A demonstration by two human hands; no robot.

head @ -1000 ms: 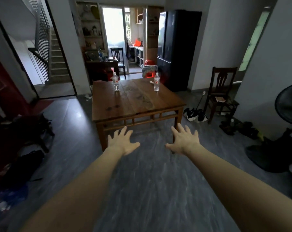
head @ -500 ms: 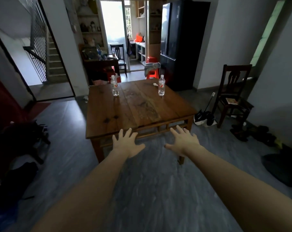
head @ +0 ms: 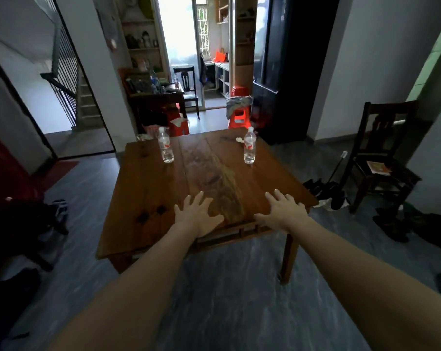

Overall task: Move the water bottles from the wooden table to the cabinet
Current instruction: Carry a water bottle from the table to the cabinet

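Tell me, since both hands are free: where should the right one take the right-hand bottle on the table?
Judging by its upright pose, grip the right bottle round its labelled middle, right hand coming from the near side, clear of the narrow cap.

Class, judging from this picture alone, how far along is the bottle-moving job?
Done: nothing. Both clear plastic water bottles, left and right, stand on the brown wooden table. In hand: nothing; left hand and right hand reach out open. Left: carrying both.

A dark wooden chair [head: 381, 158] stands at the right wall, shoes [head: 391, 224] beside it. A red plastic stool [head: 239, 118] and black fridge [head: 282, 72] stand behind.
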